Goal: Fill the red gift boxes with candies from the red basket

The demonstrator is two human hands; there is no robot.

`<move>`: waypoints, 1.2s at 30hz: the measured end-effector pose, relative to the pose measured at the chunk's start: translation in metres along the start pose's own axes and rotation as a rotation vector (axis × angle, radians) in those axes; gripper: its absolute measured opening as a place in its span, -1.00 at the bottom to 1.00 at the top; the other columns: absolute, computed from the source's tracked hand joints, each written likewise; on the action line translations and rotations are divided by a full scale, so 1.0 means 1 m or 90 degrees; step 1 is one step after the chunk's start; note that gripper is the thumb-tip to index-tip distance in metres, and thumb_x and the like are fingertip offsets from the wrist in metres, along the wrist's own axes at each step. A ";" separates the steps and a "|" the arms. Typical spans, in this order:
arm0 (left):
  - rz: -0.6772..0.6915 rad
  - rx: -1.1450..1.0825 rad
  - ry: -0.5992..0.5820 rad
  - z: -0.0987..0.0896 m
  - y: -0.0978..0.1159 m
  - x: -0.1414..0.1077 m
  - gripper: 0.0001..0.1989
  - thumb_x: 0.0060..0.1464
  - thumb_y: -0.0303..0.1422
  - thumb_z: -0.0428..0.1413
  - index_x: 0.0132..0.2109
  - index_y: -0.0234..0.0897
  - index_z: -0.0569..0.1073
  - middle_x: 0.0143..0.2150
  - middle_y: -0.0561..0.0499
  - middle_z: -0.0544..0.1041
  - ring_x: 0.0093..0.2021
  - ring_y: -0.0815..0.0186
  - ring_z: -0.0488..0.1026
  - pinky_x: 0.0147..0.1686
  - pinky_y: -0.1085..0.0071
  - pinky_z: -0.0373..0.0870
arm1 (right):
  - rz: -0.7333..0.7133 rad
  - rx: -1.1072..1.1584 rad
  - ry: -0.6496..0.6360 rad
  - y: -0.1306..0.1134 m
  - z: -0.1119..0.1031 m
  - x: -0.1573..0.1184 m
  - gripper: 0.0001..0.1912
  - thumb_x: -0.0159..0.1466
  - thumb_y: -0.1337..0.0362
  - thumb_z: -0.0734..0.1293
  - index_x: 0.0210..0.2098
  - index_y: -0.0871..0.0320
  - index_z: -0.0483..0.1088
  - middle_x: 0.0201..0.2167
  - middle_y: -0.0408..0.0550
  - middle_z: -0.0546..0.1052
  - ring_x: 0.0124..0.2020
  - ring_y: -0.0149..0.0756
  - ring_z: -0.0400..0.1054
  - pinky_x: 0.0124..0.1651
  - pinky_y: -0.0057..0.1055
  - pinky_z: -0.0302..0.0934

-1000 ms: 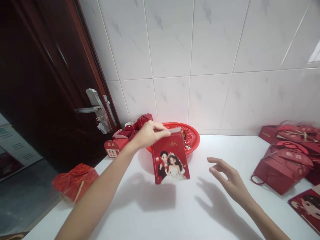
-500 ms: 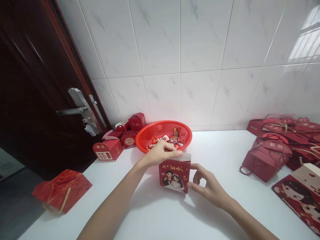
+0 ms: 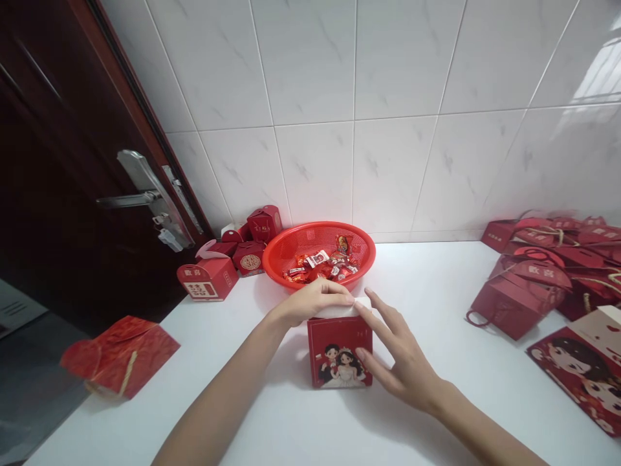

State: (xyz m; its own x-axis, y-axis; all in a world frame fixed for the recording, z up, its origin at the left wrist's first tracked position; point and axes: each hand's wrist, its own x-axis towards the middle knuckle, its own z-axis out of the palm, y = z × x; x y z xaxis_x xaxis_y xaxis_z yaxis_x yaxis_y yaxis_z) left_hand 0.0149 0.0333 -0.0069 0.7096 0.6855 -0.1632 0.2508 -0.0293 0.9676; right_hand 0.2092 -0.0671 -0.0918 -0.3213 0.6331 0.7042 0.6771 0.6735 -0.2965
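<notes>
A red gift box [image 3: 339, 362] with a cartoon bride and groom on its front stands upright on the white table in front of me. Along its top edge, the thumb and fingers of my left hand [image 3: 313, 303] are closed on the pale top flap [image 3: 363, 304]. My right hand [image 3: 405, 359] is at the box's right side with its fingers stretched out. Its thumb lies against the front panel, and a fingertip reaches the flap near my left thumb. Just behind the box sits a red plastic basket [image 3: 276, 272] with wrapped candies [image 3: 323, 262] inside.
Several small red boxes [image 3: 208, 278] stand left of the basket. A red box with a rope handle [image 3: 129, 356] lies at the table's left edge. Folded red boxes [image 3: 521, 294] are piled at the right, near a flat cartoon-printed box [image 3: 572, 382]. A tiled wall [image 3: 315, 168] rises behind.
My right hand has moved up from the box's side, its fingers straightening toward the top flap. The flap is now folded lower. The view has shifted slightly, showing more candies.
</notes>
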 end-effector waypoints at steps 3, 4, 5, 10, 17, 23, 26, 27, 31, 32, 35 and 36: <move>-0.002 0.014 -0.029 0.000 0.002 -0.004 -0.69 0.03 -0.12 0.26 -0.23 -0.29 0.56 -0.31 0.01 0.54 -0.33 0.32 0.45 -0.38 0.47 0.31 | -0.021 -0.006 0.005 -0.003 0.000 -0.001 -0.33 0.33 0.38 0.25 0.40 0.04 0.06 0.43 0.24 0.04 0.31 0.06 0.18 0.15 0.03 0.31; 0.003 0.031 -0.029 -0.001 0.003 -0.006 -0.68 0.05 -0.12 0.25 -0.18 -0.28 0.56 -0.30 0.02 0.53 -0.34 0.33 0.44 -0.39 0.47 0.30 | -0.026 -0.001 0.014 -0.004 0.000 -0.001 -0.35 0.32 0.40 0.25 0.37 0.04 0.11 0.43 0.23 0.05 0.33 0.07 0.15 0.16 0.04 0.31; 0.011 0.052 -0.024 -0.001 0.004 -0.007 -0.67 0.07 -0.12 0.24 -0.12 -0.26 0.55 -0.32 0.04 0.51 -0.37 0.36 0.41 -0.42 0.48 0.29 | -0.029 0.006 0.024 -0.005 -0.001 -0.001 -0.38 0.31 0.41 0.25 0.34 0.05 0.15 0.43 0.23 0.05 0.35 0.07 0.12 0.16 0.03 0.30; 0.091 0.141 0.080 0.000 0.007 -0.012 -0.73 0.12 -0.16 0.20 -0.13 -0.24 0.49 -0.34 0.06 0.45 -0.44 0.40 0.33 -0.47 0.48 0.28 | -0.067 0.071 0.065 -0.015 -0.006 0.002 -0.46 0.22 0.47 0.25 0.20 0.10 0.27 0.36 0.20 0.20 0.36 0.03 0.11 0.22 0.01 0.24; 0.231 0.372 0.062 0.005 0.017 -0.025 -0.73 0.30 -0.30 -0.01 -0.24 -0.18 0.58 -0.12 -0.05 0.54 -0.06 0.21 0.46 0.01 0.29 0.38 | -0.125 0.115 0.025 -0.020 -0.012 0.013 -0.57 0.15 0.41 0.25 0.03 0.12 0.28 0.02 0.11 0.51 0.16 -0.07 0.35 0.25 0.00 0.18; 0.153 0.545 -0.012 0.007 0.030 -0.049 -0.59 0.20 -0.31 0.10 0.19 0.02 0.45 0.06 0.02 0.52 0.00 0.17 0.46 -0.01 0.33 0.39 | -0.147 0.053 0.060 -0.018 -0.012 0.015 -0.60 0.16 0.36 0.27 0.01 0.08 0.33 -0.15 0.05 0.47 0.00 -0.08 0.38 0.12 0.01 0.25; 0.121 0.593 -0.026 0.005 0.031 -0.057 -0.46 0.16 -0.37 0.11 0.28 0.10 0.37 0.09 0.04 0.51 0.00 0.17 0.48 -0.09 0.38 0.41 | -0.153 0.041 0.077 -0.016 -0.013 0.014 -0.61 0.17 0.35 0.28 0.01 0.12 0.33 -0.19 0.05 0.45 -0.03 -0.08 0.38 0.10 0.02 0.26; 0.110 0.607 -0.032 0.004 0.030 -0.059 -0.43 0.16 -0.39 0.09 0.30 0.12 0.33 0.10 0.04 0.51 0.02 0.16 0.48 -0.10 0.38 0.41 | -0.151 0.038 0.081 -0.015 -0.014 0.013 -0.63 0.18 0.35 0.29 0.00 0.14 0.33 -0.21 0.05 0.46 -0.04 -0.08 0.38 0.10 0.01 0.26; 0.085 0.650 -0.004 -0.007 0.026 -0.062 -0.39 0.19 -0.47 -0.02 0.33 0.14 0.29 0.15 0.04 0.50 0.09 0.15 0.46 0.00 0.34 0.39 | -0.139 0.010 0.118 -0.009 -0.020 0.014 -0.69 0.18 0.36 0.31 -0.06 0.16 0.33 -0.31 0.01 0.46 -0.14 -0.12 0.40 0.05 -0.03 0.29; 0.089 0.654 0.009 -0.010 0.026 -0.063 -0.39 0.18 -0.49 -0.04 0.32 0.14 0.31 0.17 0.05 0.49 0.11 0.14 0.45 0.03 0.32 0.38 | -0.139 0.001 0.125 -0.009 -0.021 0.014 -0.70 0.18 0.36 0.31 -0.08 0.16 0.34 -0.32 0.00 0.46 -0.16 -0.12 0.40 0.04 -0.03 0.29; 0.101 0.653 0.035 -0.013 0.026 -0.062 -0.38 0.17 -0.52 -0.07 0.29 0.13 0.35 0.24 0.09 0.44 0.17 0.15 0.41 0.08 0.29 0.37 | -0.143 -0.020 0.120 -0.008 -0.023 0.015 -0.73 0.18 0.36 0.30 -0.10 0.15 0.34 -0.33 0.00 0.47 -0.17 -0.13 0.40 0.04 -0.03 0.30; 0.103 0.651 0.038 -0.012 0.026 -0.062 -0.40 0.17 -0.52 -0.07 0.28 0.12 0.36 0.26 0.09 0.43 0.18 0.15 0.41 0.10 0.29 0.37 | -0.144 -0.023 0.115 -0.008 -0.023 0.015 -0.74 0.18 0.36 0.30 -0.11 0.15 0.34 -0.33 0.00 0.48 -0.17 -0.13 0.40 0.04 -0.03 0.30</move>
State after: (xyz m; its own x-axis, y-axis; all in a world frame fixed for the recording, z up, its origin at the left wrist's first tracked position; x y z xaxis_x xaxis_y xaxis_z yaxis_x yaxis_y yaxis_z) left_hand -0.0301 -0.0013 0.0305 0.7572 0.6531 -0.0089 0.6148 -0.7081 0.3473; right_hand 0.2144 -0.0718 -0.0637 -0.3468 0.3880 0.8539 0.6260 0.7737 -0.0973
